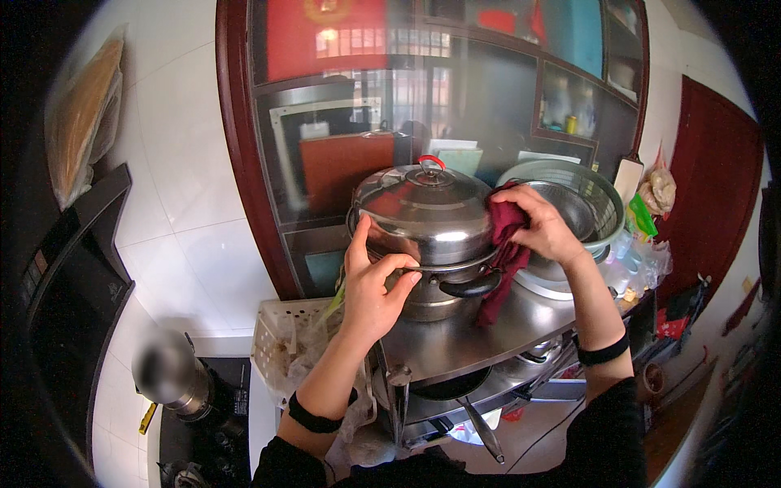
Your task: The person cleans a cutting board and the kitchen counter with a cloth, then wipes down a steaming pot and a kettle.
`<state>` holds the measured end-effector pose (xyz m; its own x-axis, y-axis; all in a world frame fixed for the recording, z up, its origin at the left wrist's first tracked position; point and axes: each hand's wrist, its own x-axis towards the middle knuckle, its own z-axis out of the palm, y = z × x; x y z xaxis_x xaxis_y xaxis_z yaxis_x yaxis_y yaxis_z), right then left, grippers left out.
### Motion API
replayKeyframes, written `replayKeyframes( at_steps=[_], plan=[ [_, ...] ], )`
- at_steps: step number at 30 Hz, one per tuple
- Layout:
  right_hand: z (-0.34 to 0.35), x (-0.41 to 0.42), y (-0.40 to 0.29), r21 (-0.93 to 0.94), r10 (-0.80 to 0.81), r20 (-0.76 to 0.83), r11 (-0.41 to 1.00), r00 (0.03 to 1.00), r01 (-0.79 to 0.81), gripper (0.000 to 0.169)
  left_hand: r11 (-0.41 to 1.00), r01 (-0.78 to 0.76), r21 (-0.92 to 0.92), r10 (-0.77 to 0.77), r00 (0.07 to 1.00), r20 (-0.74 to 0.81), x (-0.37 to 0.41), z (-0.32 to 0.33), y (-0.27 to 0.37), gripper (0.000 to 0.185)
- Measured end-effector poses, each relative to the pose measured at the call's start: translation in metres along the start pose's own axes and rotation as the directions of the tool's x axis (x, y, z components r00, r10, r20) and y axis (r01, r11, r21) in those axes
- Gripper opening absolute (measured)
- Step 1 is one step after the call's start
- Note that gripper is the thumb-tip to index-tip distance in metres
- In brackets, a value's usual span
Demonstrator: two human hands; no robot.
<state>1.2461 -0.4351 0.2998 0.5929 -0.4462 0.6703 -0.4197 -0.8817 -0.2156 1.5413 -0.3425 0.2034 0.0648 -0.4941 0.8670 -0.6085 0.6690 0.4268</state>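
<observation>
A stainless-steel pot lid (pixel 436 207) with a red-topped handle sits on a steel steamer pot (pixel 427 302) with a black side handle (pixel 470 285). My left hand (pixel 375 293) pinches the lid's front rim between thumb and a finger, another finger pointing up along the lid's side. In my right hand (pixel 543 226) is a bunched dark red cloth (pixel 505 244). It presses against the lid's right side, and its loose end hangs onto the steel shelf top (pixel 439 348).
A green plastic colander (pixel 610 213) holding a mesh strainer (pixel 570 207) stands right of the pot. On the left is a white perforated basket (pixel 274 341) with plastic bags. A frying pan's handle (pixel 482 430) juts from the lower shelf. Behind rises a glass-fronted cabinet (pixel 494 97).
</observation>
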Motion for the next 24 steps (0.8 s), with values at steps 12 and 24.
replayKeyframes(
  at_steps=[12, 24],
  plan=[
    [0.036, 0.046, -0.075, -0.056, -0.135, -0.022, 0.989, 0.991, 0.134, 0.028, 0.994, 0.017, -0.109, -0.009, 0.997, 0.079, 0.002, -0.01, -0.016, 0.018],
    [0.028, 0.055, -0.037, -0.344, 0.369, -0.327, 0.811, 0.87, -0.474, 0.024, 0.979, 0.014, -0.204, -0.003, 0.998, 0.055, 0.001, 0.007, -0.022, 0.022]
  ],
)
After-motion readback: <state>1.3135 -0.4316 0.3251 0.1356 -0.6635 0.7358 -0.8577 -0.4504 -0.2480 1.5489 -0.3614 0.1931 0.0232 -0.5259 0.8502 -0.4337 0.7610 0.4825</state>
